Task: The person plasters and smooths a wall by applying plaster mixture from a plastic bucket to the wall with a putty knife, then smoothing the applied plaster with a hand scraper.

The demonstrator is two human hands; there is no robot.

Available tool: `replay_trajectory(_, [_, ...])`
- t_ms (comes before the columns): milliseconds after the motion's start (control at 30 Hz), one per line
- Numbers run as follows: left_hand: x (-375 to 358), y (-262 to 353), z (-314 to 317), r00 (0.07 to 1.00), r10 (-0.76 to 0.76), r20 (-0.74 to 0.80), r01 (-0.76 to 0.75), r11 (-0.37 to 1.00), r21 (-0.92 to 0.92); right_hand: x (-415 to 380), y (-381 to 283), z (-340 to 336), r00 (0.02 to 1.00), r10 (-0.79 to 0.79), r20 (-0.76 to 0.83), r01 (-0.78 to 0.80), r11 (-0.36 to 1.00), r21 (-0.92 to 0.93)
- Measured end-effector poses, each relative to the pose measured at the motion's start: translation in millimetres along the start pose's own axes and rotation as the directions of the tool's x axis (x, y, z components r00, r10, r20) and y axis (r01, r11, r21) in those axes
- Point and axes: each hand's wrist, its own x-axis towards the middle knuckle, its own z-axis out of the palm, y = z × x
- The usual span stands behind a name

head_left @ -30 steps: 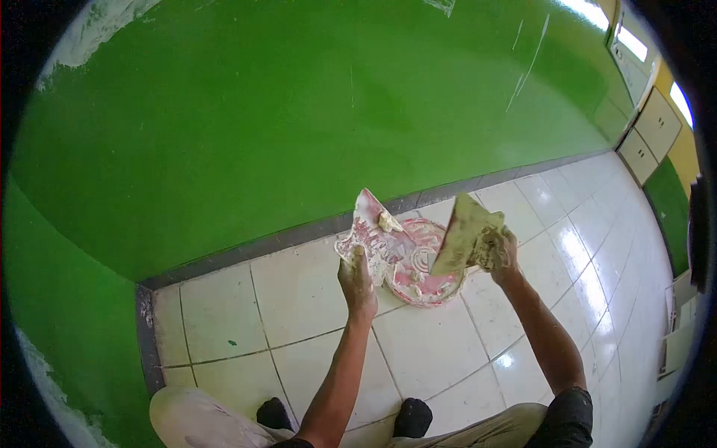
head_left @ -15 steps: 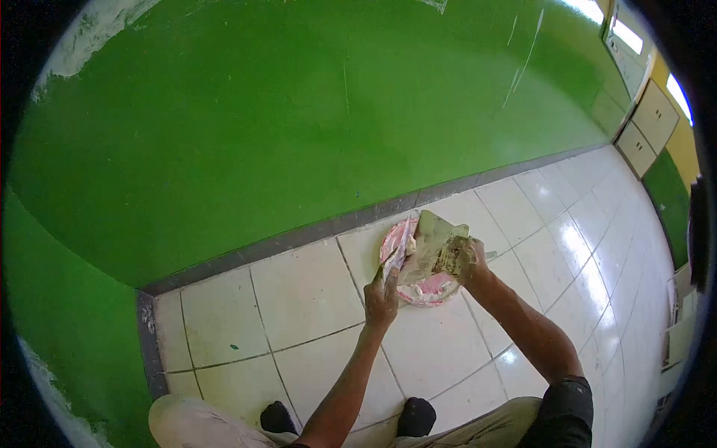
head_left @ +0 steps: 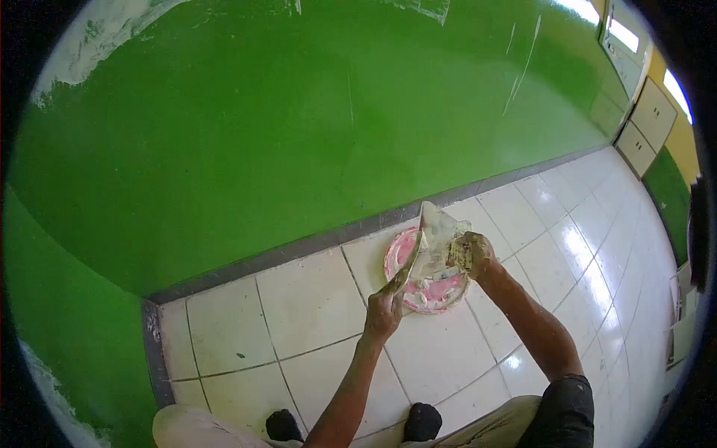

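Note:
My left hand [head_left: 384, 312] is closed on a putty knife [head_left: 412, 263], whose thin blade shows nearly edge-on and points up and away. Closed too, my right hand [head_left: 482, 257] grips the stained, crusted back of a broad putty spreader [head_left: 438, 233]. The spreader's pale, shiny blade is smeared with putty, and its left edge meets the knife in this view. Both tools are over a round pink tub [head_left: 445, 292] with white putty smeared around its rim and inside. The blades and my right hand hide part of the tub.
A green wall [head_left: 246, 134] rises ahead, with white putty patches [head_left: 89, 45] at upper left and a grey skirting [head_left: 299, 245] along its foot. White floor tiles [head_left: 306, 299] lie underneath. My feet in dark socks [head_left: 423, 422] are near the bottom. Pale cabinets [head_left: 653, 112] stand far right.
The spreader has tilted against the knife, and the knife has turned more edge-on, its thick white putty no longer showing. The whole view has shifted slightly.

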Motion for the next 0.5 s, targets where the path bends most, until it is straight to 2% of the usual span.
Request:
replay_trajectory(33, [0, -4, -1, 1.000, 0.023, 0.005, -0.023, 1.000, 0.012, -1, -5, 5, 1.000, -0.007, 0.004, 0.007, 1.000, -0.001])
replay_trajectory(100, [-3, -10, -2, 0.999, 0.053, 0.007, -0.053, 0.998, 0.024, -3, -16, 15, 0.992, 0.092, -0.086, -0.076, 0.982, 0.172])
replay_trajectory(200, [-2, 0, -8, 0.989, 0.147, -0.026, -0.147, 0.989, 0.001, 10, -29, 14, 0.994, 0.040, -0.103, -0.026, 0.991, 0.134])
replay_trajectory(267, [-6, 17, -13, 0.995, -0.091, 0.042, 0.091, 0.996, 0.000, 21, -46, 17, 0.994, 0.039, -0.106, -0.021, 0.985, 0.169])
replay_trajectory(300, [-7, 18, -15, 0.996, -0.079, 0.034, 0.079, 0.997, 0.003, 27, -54, 20, 0.993, 0.046, -0.111, -0.022, 0.978, 0.208])
replay_trajectory(333, [-9, 19, -15, 0.984, -0.178, 0.025, 0.177, 0.984, 0.021, 23, -63, 21, 0.992, -0.038, -0.118, 0.060, 0.979, 0.193])
replay_trajectory(367, [-10, 12, -18, 0.977, -0.214, 0.005, 0.214, 0.976, 0.033, 18, -74, 36, 0.994, -0.056, -0.095, 0.074, 0.978, 0.193])
replay_trajectory(400, [-10, 6, -20, 0.968, -0.250, -0.015, 0.251, 0.967, 0.044, 11, -89, 58, 0.980, -0.115, -0.164, 0.147, 0.969, 0.200])
replay_trajectory(433, [-9, -12, -18, 0.964, -0.242, -0.110, 0.242, 0.970, -0.016, 10, -97, 73, 0.958, -0.169, -0.232, 0.218, 0.954, 0.207])
replay_trajectory(467, [-6, -17, -21, 0.951, -0.238, -0.198, 0.227, 0.971, -0.079, 10, -104, 75, 0.967, -0.245, -0.070, 0.255, 0.932, 0.260])
replay_trajectory(500, [-4, -23, -25, 0.953, -0.221, -0.209, 0.209, 0.975, -0.074, 15, -112, 77, 0.964, -0.260, -0.056, 0.265, 0.927, 0.264])
